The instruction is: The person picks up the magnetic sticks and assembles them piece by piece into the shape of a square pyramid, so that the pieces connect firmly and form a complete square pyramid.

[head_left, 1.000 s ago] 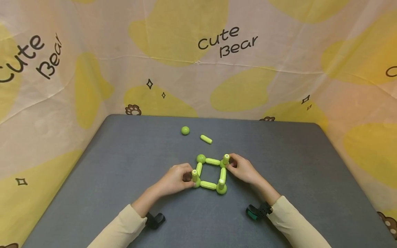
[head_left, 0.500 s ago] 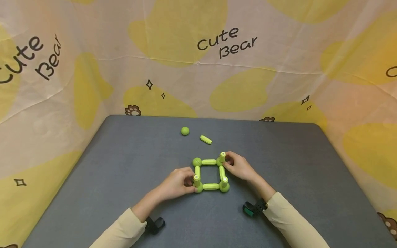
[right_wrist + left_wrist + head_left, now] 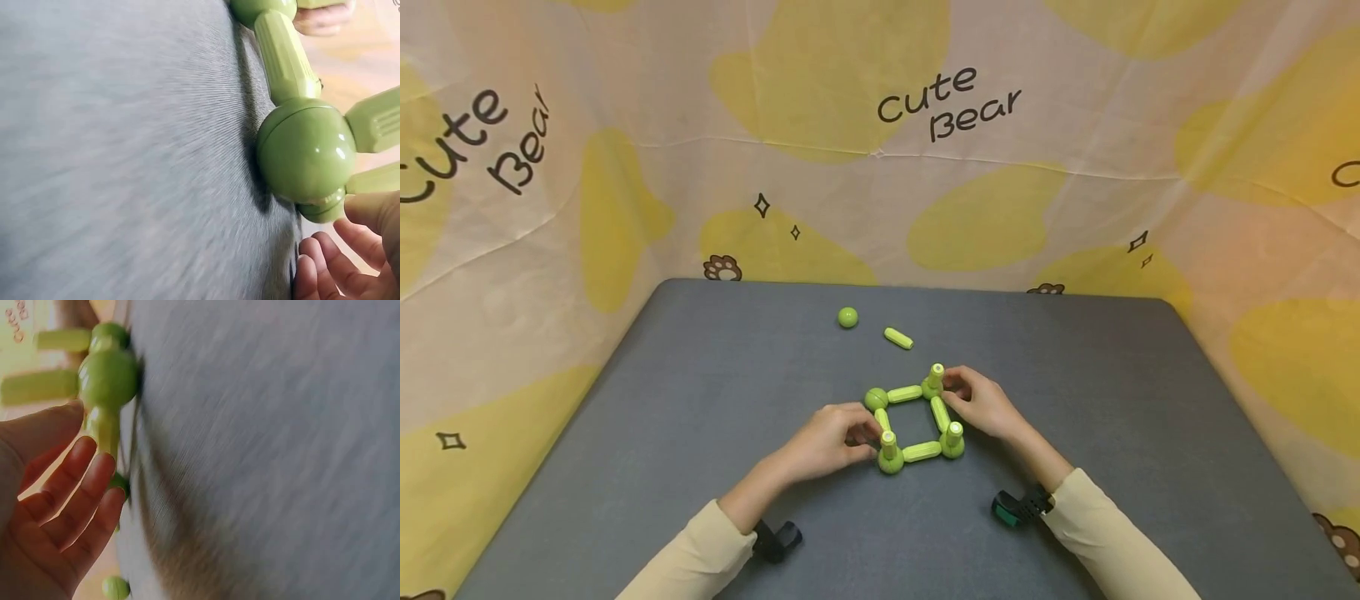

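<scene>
A square frame (image 3: 913,421) of light green rods and balls lies on the grey table (image 3: 700,400), with short rods standing upright on three of its corners. My left hand (image 3: 861,433) pinches the frame at its near-left corner, beside the upright rod (image 3: 888,442). In the left wrist view the curled fingers (image 3: 87,481) lie against a frame rod (image 3: 105,431) below a ball (image 3: 109,378). My right hand (image 3: 958,392) pinches the far-right corner at its upright rod (image 3: 936,377). In the right wrist view the fingertips (image 3: 375,215) touch just under a corner ball (image 3: 306,153).
A loose green ball (image 3: 847,317) and a loose green rod (image 3: 898,337) lie farther back on the table. Yellow-and-cream "cute Bear" cloth (image 3: 880,167) walls in the table on three sides. Black wrist mounts (image 3: 782,537) sit near the front edge.
Both hands have turned the frame counter-clockwise on the table: its far-left ball moved down and left, its near-right corner moved right. The loose ball and rod stayed put.
</scene>
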A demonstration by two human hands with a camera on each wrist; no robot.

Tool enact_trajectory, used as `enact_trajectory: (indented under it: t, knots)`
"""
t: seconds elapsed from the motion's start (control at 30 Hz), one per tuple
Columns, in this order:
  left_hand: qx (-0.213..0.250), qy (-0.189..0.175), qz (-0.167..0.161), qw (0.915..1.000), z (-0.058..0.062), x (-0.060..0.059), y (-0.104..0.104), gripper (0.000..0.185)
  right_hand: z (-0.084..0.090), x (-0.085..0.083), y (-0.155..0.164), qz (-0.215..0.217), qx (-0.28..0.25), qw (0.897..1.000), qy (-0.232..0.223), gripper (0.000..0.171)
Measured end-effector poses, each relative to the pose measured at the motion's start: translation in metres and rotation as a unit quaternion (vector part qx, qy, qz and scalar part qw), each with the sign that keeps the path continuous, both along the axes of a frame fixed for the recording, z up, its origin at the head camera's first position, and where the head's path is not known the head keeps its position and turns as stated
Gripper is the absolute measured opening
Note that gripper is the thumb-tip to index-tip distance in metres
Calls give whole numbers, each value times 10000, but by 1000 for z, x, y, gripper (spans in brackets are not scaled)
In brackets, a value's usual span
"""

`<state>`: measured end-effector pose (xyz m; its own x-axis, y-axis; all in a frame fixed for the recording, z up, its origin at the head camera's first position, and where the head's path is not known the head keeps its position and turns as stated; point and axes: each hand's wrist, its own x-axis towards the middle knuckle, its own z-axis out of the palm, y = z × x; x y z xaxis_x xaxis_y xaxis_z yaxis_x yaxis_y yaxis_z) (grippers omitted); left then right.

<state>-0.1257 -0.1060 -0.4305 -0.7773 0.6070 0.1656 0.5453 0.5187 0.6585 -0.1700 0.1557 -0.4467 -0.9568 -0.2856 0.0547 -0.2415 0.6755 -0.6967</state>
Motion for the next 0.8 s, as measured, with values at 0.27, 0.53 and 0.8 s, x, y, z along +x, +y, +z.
enact_trajectory:
  t: [0.27,0.53,0.8]
  knots:
    - [-10,290,921,9953,7,-28,-8,18,4,28,20,384,-4,9993,14,28]
    - [-256,25,1007,9946,-1,-47,1,23,5,52,29,981,-48,9951,-67,37]
    - [-203,-90,830,9963,-8,-52,6,22,2,57,19,905,177,9953,284,47]
